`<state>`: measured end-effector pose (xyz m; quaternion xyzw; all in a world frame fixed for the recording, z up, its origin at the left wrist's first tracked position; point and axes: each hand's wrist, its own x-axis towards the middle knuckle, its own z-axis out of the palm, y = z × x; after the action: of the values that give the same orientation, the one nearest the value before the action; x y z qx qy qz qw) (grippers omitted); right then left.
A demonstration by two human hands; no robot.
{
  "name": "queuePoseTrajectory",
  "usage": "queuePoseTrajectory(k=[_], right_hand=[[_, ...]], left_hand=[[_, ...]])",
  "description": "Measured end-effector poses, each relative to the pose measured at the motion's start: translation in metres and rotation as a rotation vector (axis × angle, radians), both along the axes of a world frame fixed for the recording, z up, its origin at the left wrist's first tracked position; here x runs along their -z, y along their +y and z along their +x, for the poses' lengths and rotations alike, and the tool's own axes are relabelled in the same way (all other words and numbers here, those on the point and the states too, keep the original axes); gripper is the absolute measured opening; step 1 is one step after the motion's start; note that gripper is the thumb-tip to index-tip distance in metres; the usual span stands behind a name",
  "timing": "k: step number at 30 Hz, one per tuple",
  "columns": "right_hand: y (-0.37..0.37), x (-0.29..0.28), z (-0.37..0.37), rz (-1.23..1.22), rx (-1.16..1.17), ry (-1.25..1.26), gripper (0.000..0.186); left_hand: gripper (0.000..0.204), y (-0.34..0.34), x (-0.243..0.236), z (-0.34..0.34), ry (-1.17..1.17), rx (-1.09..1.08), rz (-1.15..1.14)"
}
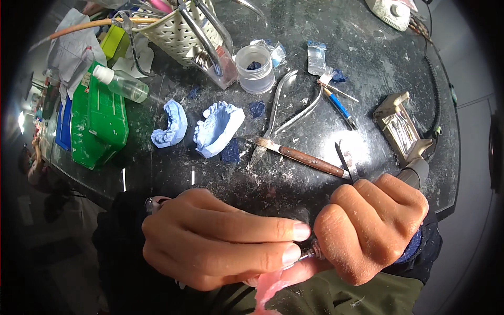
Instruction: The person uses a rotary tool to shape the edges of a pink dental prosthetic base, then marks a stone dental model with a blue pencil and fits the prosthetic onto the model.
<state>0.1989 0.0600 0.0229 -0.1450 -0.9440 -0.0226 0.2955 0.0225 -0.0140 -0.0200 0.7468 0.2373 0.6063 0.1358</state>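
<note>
Close to the front edge of the bench, my left hand (223, 239) pinches a thin pink denture-like piece (269, 287) between thumb and fingers. Its lower end hangs over my lap, and the rest is hidden under the fingers. My right hand (373, 228) is wrapped round a grey rotary handpiece (416, 174), whose body shows behind the knuckles. The slim metal tip (305, 255) comes out by the right thumb, beside the left fingertips. Whether the tip touches the pink piece cannot be made out. Two pale blue dental casts, a small one (172, 126) and a larger arch (218, 127), lie beyond my left hand.
Metal pliers (277, 105), a wooden-handled wax knife (315, 161) and a blue-handled tool (340, 107) lie mid-bench. Behind stand a clear jar (255, 79) and white basket (178, 39). Left are a green box (100, 123) and bottle (126, 85); right, a bur holder (401, 126).
</note>
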Motion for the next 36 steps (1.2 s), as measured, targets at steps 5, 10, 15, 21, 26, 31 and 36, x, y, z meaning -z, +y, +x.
queuePoseTrajectory(k=[5,10,15,21,26,31,36], right_hand=[[0.004,0.004,0.0,-0.022,-0.044,-0.041,0.065],[0.003,0.012,-0.003,0.034,-0.07,0.062,0.064],[0.009,0.022,0.001,0.03,-0.125,0.091,0.065],[0.015,0.022,0.001,0.028,-0.123,0.122,0.069],[0.014,0.022,-0.001,0.062,-0.133,0.13,0.07],[0.016,0.02,0.003,0.048,-0.191,0.063,0.067],[0.02,0.015,0.005,0.014,-0.173,0.004,0.052]], left_hand=[[0.014,0.0,-0.001,-0.001,0.049,-0.038,-0.033],[0.011,0.0,-0.002,0.006,-0.083,-0.04,-0.034],[0.013,0.003,0.001,0.002,-0.069,-0.013,-0.026],[0.014,0.003,0.002,0.001,-0.059,0.001,-0.038],[0.024,-0.001,0.008,-0.001,-0.049,-0.009,0.009],[0.014,0.003,0.008,0.001,-0.036,0.019,0.096],[0.014,0.014,0.018,0.008,-0.092,-0.01,0.175]])
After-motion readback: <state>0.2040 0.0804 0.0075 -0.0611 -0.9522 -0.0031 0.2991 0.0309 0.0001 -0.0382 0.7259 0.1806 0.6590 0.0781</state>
